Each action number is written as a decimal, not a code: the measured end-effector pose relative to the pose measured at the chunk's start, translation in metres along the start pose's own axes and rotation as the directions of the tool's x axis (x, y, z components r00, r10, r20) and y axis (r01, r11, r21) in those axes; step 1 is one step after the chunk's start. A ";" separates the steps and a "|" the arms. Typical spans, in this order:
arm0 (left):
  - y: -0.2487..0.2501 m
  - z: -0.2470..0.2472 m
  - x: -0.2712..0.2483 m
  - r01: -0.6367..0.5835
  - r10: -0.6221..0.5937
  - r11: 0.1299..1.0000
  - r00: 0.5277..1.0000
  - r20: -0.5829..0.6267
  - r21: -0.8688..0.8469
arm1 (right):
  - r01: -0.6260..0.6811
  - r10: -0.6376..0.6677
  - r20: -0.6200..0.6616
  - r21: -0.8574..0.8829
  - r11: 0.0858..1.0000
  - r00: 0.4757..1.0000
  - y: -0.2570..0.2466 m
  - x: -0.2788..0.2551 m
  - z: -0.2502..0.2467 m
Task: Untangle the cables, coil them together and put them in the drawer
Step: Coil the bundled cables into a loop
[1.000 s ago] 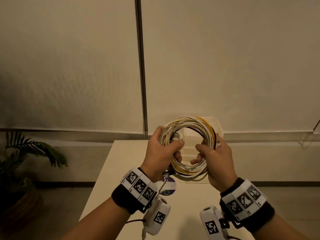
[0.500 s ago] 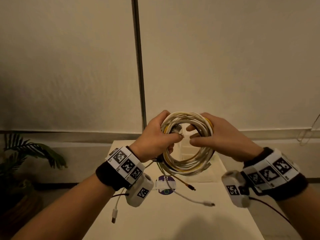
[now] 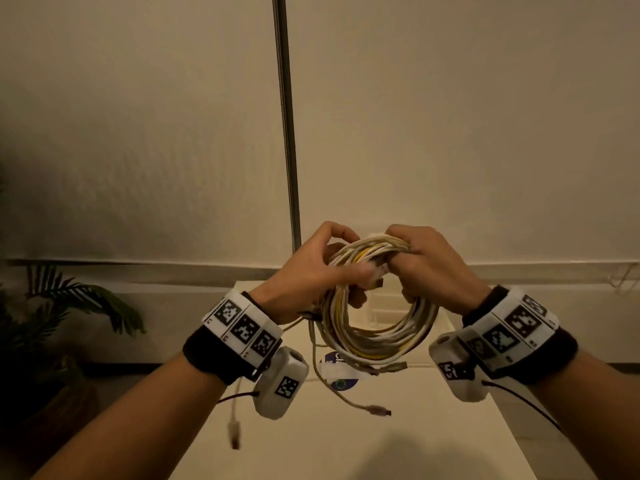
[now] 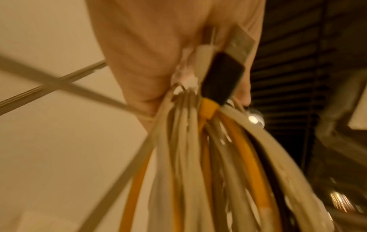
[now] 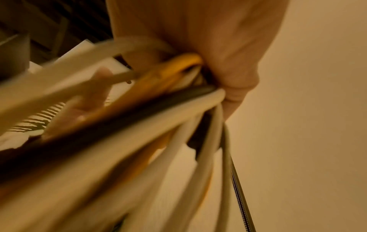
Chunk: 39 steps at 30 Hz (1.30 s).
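Note:
A coil of white, yellow and black cables (image 3: pixel 381 337) hangs in the air above the white table (image 3: pixel 398 431). My left hand (image 3: pixel 311 275) grips its upper left part, with several plugs (image 4: pixel 222 75) pressed in the palm. My right hand (image 3: pixel 426 265) is curled round the top right of the coil (image 5: pixel 158 100). Loose cable ends (image 3: pixel 375 410) dangle under the coil, and one plug (image 3: pixel 234 433) hangs off the table's left edge. No drawer can be made out behind the coil.
A round purple sticker with white tape (image 3: pixel 337 370) lies on the table under the coil. A metal pole (image 3: pixel 285 123) runs up the wall behind. A potted plant (image 3: pixel 69 306) stands on the floor at left.
Both hands have lifted the coil and spread apart at the wrists. The right hand went from the coil's lower right to its top. Loose ends now dangle below.

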<state>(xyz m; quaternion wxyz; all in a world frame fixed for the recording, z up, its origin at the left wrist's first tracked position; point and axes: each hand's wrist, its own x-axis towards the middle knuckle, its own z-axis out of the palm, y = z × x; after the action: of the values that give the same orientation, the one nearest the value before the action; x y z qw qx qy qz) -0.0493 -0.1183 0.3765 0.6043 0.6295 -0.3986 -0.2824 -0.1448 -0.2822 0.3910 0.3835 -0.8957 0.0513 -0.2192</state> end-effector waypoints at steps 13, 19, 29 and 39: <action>-0.042 -0.006 -0.016 0.071 -0.129 0.725 0.991 -0.035 -0.685 | -0.208 0.271 -0.122 0.377 0.903 0.955 0.024 -0.003 0.015; -0.046 0.014 -0.013 -0.029 0.005 0.984 0.991 -0.134 -0.177 | -0.283 0.417 -0.160 0.521 0.805 0.894 0.036 -0.004 0.031; -0.012 -0.011 0.007 0.085 -0.044 0.936 0.991 -0.125 0.342 | -0.003 0.002 -0.081 -0.015 1.000 0.997 0.014 -0.030 -0.004; 0.004 0.000 0.025 0.092 -0.075 0.785 0.996 -0.054 0.613 | 0.222 -0.104 0.196 -0.893 0.392 0.975 -0.028 0.008 0.026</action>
<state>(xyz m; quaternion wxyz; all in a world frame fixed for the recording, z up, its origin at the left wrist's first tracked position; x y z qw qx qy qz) -0.0366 -0.1393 0.3840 0.3590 0.8125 -0.4323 -0.1553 -0.1283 -0.2478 0.3981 -0.1853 -0.9707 0.0534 -0.1433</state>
